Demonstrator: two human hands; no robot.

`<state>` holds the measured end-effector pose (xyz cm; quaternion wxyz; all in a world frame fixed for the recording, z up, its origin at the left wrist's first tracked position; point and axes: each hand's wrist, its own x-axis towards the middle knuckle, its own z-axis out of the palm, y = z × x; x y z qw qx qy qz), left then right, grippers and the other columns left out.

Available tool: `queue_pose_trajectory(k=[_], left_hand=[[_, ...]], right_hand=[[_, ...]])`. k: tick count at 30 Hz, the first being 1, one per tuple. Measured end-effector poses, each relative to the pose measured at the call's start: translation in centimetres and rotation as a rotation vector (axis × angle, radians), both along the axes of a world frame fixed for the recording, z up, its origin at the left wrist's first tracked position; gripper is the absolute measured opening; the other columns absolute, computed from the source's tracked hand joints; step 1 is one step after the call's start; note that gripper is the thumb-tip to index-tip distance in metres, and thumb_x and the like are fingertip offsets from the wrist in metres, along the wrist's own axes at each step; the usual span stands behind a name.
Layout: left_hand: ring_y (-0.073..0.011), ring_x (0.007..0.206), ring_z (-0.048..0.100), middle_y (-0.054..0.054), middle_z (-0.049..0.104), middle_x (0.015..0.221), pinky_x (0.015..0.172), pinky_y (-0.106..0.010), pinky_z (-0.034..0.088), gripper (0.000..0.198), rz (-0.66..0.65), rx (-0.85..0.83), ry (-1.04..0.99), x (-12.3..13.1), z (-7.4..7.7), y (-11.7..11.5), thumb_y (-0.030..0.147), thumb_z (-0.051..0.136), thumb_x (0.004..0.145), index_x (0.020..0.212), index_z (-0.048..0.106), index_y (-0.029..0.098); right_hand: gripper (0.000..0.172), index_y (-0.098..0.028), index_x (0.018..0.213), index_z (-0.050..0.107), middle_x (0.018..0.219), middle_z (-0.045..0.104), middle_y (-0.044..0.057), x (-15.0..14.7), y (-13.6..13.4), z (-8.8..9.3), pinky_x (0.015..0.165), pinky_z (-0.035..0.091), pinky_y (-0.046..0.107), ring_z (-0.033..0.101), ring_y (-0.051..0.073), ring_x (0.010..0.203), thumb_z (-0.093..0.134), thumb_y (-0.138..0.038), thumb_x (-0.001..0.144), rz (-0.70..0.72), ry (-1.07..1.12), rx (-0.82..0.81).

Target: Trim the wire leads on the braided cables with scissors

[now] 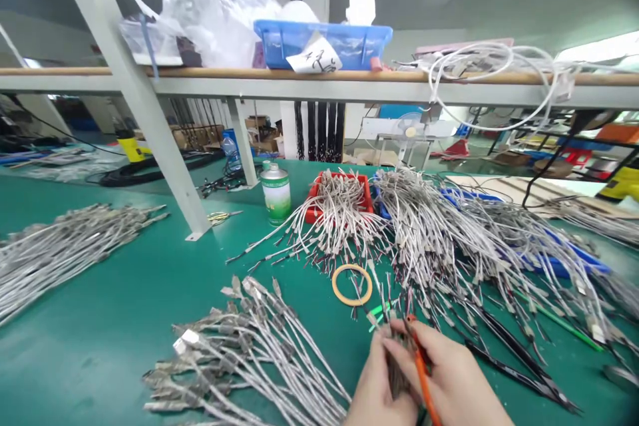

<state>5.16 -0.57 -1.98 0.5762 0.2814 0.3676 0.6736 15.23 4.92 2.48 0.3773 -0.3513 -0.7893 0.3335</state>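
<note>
Both my hands meet at the bottom edge of the head view, over a green table. My left hand is closed round a small bundle of thin grey cables whose stripped ends stick up past my fingers. My right hand is closed on an orange-handled tool that lies across the bundle. A tan rubber band lies just above my hands. A fan of finished grey cables is spread to the left of my left hand.
A big heap of grey cables covers red and blue trays ahead. A green-labelled can stands by a white frame leg. Another cable pile lies far left. A shelf overhead carries a blue bin.
</note>
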Motion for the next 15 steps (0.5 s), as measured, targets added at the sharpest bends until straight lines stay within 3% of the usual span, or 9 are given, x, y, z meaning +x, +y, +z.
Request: queue_pose_trajectory(k=[4, 10, 15], left_hand=[[-0.0328, 0.132, 0.047, -0.013, 0.061, 0.126, 0.114, -0.04, 0.03, 0.06, -0.053, 0.018, 0.286, 0.0, -0.7, -0.4, 0.003, 0.066, 0.065, 0.123, 0.059, 0.018], [-0.0317, 0.128, 0.051, -0.013, 0.06, 0.128, 0.115, -0.042, 0.03, 0.061, -0.041, 0.017, 0.484, 0.3, -1.5, -0.4, 0.003, 0.058, 0.071, 0.13, 0.057, 0.018], [-0.036, 0.125, 0.049, -0.018, 0.061, 0.124, 0.114, -0.049, 0.028, 0.046, -0.041, 0.073, 0.605, 0.6, -1.3, -0.2, 0.012, 0.058, 0.08, 0.125, 0.064, 0.016]], right_hand=[[0.027, -0.026, 0.066, 0.064, 0.06, 0.073, 0.004, 0.6, 0.7, -0.5, 0.046, 0.057, 0.032, 0.069, 0.025, 0.048, 0.068, -0.042, 0.087, -0.025, -0.083, 0.061], [0.021, -0.027, 0.075, 0.056, 0.069, 0.072, 0.006, 1.8, 0.4, -2.4, 0.052, 0.056, 0.035, 0.07, 0.027, 0.057, 0.067, -0.04, 0.087, -0.093, -0.107, 0.093], [0.017, -0.023, 0.093, 0.068, 0.079, 0.074, 0.007, 2.1, -0.2, -2.9, 0.064, 0.06, 0.034, 0.072, 0.026, 0.064, 0.064, -0.04, 0.091, -0.057, -0.025, 0.047]])
